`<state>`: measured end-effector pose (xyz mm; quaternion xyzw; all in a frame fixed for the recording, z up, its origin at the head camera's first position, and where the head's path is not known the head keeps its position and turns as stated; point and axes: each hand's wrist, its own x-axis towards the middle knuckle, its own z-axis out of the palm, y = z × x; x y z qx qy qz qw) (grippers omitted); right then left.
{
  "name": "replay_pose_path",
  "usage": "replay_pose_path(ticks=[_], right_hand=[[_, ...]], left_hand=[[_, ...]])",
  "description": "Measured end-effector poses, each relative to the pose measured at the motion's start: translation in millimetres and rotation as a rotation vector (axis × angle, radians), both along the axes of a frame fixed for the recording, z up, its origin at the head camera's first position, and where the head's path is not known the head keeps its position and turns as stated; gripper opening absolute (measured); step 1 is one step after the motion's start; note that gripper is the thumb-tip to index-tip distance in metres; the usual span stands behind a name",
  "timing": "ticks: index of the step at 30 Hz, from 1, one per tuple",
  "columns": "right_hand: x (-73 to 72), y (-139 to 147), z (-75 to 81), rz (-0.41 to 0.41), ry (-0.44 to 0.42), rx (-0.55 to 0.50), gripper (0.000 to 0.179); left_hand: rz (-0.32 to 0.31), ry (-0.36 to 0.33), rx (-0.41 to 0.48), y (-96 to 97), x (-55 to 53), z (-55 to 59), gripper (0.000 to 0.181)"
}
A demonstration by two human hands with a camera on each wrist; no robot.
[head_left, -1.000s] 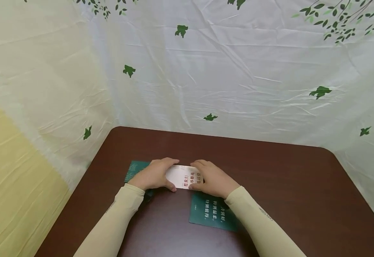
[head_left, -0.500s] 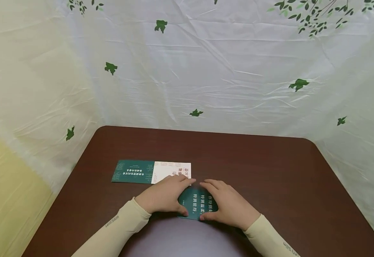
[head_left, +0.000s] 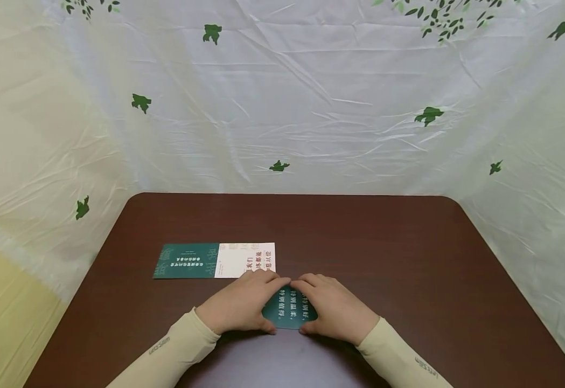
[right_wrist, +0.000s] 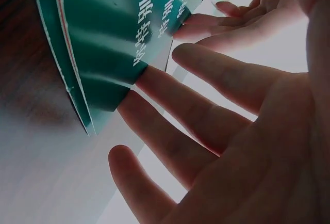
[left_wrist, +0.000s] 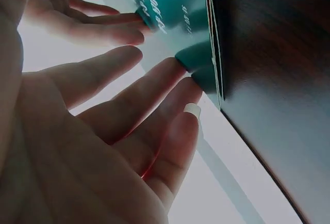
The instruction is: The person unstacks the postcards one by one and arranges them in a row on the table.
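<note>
A green card (head_left: 287,308) with white printed characters lies on the table between my two hands. My left hand (head_left: 238,304) holds its left part, fingers at the far edge and thumb at the near edge. My right hand (head_left: 337,310) holds the right part the same way. In the left wrist view, fingertips meet the edge of the green card (left_wrist: 175,12), which shows as two thin layers. The right wrist view shows fingertips at the edge of that card (right_wrist: 98,43) too. Just beyond my left hand lies a white card (head_left: 231,261) with red characters, partly covered by the fingers.
Another green card (head_left: 185,261) lies flat, its right side against the white card, forming a row. The dark brown table (head_left: 360,231) has rounded far corners. A white curtain (head_left: 340,145) with green leaf prints hangs behind it.
Both hands have left the white card and come nearer to the front green card, which has been straightened from its tilt. The view has turned to the right.
</note>
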<state>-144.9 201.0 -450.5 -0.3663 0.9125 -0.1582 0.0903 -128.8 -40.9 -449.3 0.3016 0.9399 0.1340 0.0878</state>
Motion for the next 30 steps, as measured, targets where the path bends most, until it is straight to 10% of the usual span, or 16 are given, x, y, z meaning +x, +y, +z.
replay_pose_path(ticks=[30], right_hand=[[-1.7, 1.3, 0.1, -0.011, -0.009, -0.012, 0.08]], left_hand=[[-0.002, -0.01, 0.023, -8.5, -1.1, 1.4, 0.087]])
